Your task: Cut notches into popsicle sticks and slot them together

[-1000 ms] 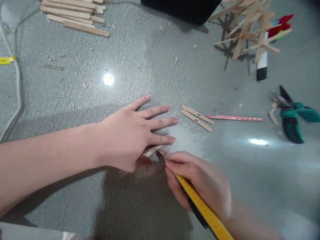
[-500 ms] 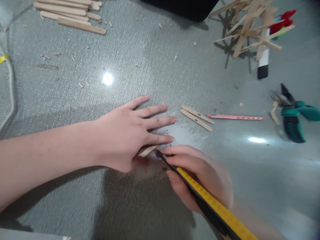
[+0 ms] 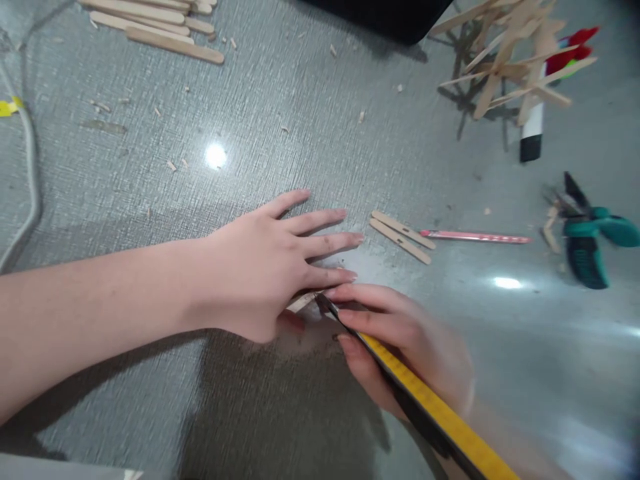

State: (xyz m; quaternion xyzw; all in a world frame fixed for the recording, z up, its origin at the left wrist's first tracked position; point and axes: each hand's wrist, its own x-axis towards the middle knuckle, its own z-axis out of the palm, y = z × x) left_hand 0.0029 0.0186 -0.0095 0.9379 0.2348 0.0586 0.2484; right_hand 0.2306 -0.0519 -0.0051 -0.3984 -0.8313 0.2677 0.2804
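Observation:
My left hand [image 3: 280,260] lies flat on the table with its fingers spread. Partly under it is a wooden craft stick [image 3: 304,302], mostly hidden by the palm. Close beside, my right hand [image 3: 400,340] grips a yellow and black utility knife [image 3: 425,400] like a pen. The knife's dark tip meets the stick just below the left hand's little-side fingers. Beyond the fingertips lie two craft sticks [image 3: 400,240] side by side, each with a small dark slot or mark near its middle.
A pink pencil-like stick [image 3: 480,237] touches the two sticks' right end. Green-handled pliers [image 3: 585,233] lie at right. A craft-stick structure [image 3: 520,67] stands over a white marker [image 3: 532,137]. Stacked sticks [image 3: 170,43], a black object [image 3: 385,17] and a grey cable [image 3: 33,180] line the edges.
The view has shifted a little, so most things sit slightly farther right. The knife tip stays at the stick, and both hands keep nearly the same pose.

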